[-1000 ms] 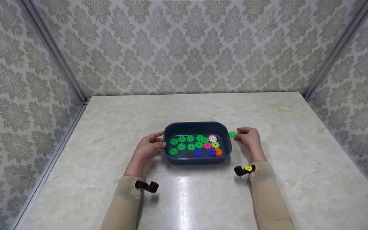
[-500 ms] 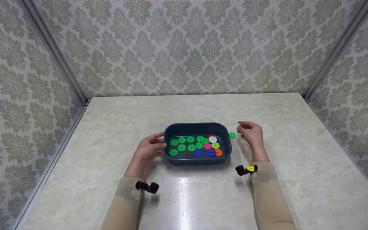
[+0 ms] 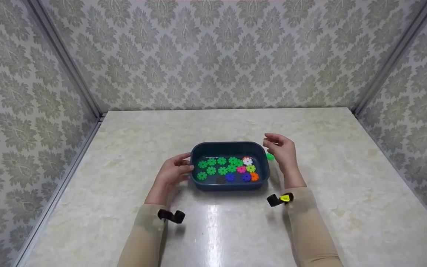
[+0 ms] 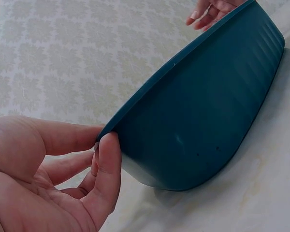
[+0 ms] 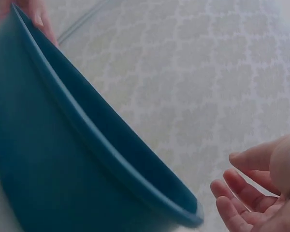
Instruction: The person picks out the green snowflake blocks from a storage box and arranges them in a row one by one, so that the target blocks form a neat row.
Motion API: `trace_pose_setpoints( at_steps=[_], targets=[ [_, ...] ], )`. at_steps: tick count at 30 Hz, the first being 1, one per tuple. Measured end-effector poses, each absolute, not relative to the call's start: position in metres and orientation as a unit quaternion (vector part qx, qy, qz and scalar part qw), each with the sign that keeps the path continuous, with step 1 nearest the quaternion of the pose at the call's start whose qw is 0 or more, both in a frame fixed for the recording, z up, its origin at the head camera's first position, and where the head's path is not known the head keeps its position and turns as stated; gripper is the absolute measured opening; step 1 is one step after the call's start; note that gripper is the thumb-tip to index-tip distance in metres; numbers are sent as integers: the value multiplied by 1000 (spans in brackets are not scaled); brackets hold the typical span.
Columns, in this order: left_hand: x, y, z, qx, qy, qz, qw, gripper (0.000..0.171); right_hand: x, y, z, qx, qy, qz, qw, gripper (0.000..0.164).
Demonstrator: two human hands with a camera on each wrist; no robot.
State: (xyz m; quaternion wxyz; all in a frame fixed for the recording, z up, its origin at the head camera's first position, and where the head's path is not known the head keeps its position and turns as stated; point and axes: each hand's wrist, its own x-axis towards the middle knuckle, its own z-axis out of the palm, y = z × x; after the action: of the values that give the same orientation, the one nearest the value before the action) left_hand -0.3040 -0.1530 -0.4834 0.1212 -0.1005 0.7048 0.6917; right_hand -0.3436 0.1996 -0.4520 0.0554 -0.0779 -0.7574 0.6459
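Observation:
A dark blue-green plastic bin (image 3: 230, 188) stands on the table, with several flower-shaped plastic discs inside, mostly green (image 3: 211, 171). Others are blue (image 3: 229, 177), pink (image 3: 241, 169), white (image 3: 247, 161), yellow-green (image 3: 250, 168) and orange (image 3: 254, 176); a dark one (image 3: 220, 180) lies near the front wall. My left hand (image 3: 172, 171) grips the bin's left end, thumb and fingers at its rim in the left wrist view. Beside the bin's right end, my right hand (image 3: 282, 150) hovers with loosely bent fingers, nothing between them. Another green disc (image 3: 270, 156) sits at that end, partly hidden by the hand.
A pale marbled table (image 3: 124, 137) stretches around the bin. Patterned walls (image 3: 213, 55) close off the back and both sides. Each beige sleeve carries a black wrist camera, one on the left (image 3: 171, 216) and one on the right (image 3: 280, 199).
My right hand has let go of the green disc at the bin's right end, then moved up and leftward over it. The left hand and bin have stayed put.

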Motion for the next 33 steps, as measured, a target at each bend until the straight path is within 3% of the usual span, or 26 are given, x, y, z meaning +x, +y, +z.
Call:
trace_pose_setpoints(
  at_steps=[8,26,33],
  targets=[
    [-303,-152,-482,-107,701,694,124,58,-335,171,-452,-17,-768,639,49,33],
    [-302,-152,-481,-106,697,698,122,58,-330,137,-474,59,-867,488,-83,46],
    [-303,-152,-482,-107,695,700,125,58,-332,134,-477,89,-899,417,-101,46]
  ],
)
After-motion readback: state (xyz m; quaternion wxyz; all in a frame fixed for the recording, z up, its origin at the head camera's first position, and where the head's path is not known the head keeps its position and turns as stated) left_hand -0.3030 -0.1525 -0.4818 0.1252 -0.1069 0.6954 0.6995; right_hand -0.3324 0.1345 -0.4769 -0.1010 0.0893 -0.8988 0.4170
